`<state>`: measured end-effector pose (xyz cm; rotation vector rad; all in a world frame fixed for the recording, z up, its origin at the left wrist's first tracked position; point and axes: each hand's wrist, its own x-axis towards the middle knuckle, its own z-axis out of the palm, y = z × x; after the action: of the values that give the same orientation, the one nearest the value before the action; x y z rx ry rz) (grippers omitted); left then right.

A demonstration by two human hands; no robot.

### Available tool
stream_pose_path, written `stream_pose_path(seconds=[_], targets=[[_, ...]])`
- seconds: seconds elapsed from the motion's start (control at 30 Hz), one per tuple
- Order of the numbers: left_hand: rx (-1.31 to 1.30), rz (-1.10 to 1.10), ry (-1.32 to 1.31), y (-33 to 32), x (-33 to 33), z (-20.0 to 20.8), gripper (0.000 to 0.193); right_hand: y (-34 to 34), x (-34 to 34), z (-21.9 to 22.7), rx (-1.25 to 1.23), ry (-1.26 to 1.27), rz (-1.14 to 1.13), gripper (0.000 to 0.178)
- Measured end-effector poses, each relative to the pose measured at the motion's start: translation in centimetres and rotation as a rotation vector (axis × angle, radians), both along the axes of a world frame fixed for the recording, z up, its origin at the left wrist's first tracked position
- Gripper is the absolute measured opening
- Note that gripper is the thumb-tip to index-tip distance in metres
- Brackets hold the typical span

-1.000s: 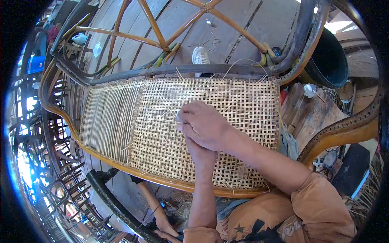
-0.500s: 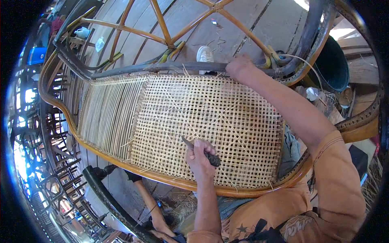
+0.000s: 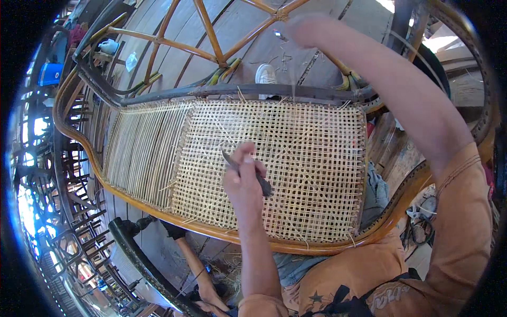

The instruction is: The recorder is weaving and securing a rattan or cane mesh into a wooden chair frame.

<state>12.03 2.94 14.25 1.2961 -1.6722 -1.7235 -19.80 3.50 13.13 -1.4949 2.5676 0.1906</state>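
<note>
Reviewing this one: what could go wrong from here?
The left hand holds a knife over the woven cane panel; a slip might nick the weave. The right hand, raised beyond the panel's far edge and blurred, could be cut if it came near the knife.

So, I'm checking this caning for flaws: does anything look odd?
The left strands run one way only, unlike the mesh beside them, so that part looks incomplete. Loose ends stick out at the mesh's far edge.
</note>
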Motion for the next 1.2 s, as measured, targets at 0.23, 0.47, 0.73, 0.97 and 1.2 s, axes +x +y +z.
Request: stream_pose_path(seconds=[0.23,0.47,0.73,0.97,1.2], targets=[[-0.175,-0.169,-0.137,-4.2,-3.7,3.7,0.023,-2.6,11.0,9.2,0.002,-0.529,0.389,0.025],[-0.049,-0.121,-0.104,-4.4,-3.5,2.6,0.030,-1.8,9.4,7.1,0.035,-0.378,0.411,0.017],[0.050,-0.279,0.351,-6.7,-8.8,7.9,0.031,-1.7,8.2,15.9,-0.255,-0.170,0.518,0.016],[-0.324,-0.168,-0.396,-10.3,-3.0,5.8,0.031,0.4,7.0,12.0,-0.519,0.069,0.356,0.014],[-0.398,-0.359,-0.573,-2.7,-0.1,-2.8,0.026,1.7,14.3,-3.0,-0.214,-0.142,0.316,0.016]])
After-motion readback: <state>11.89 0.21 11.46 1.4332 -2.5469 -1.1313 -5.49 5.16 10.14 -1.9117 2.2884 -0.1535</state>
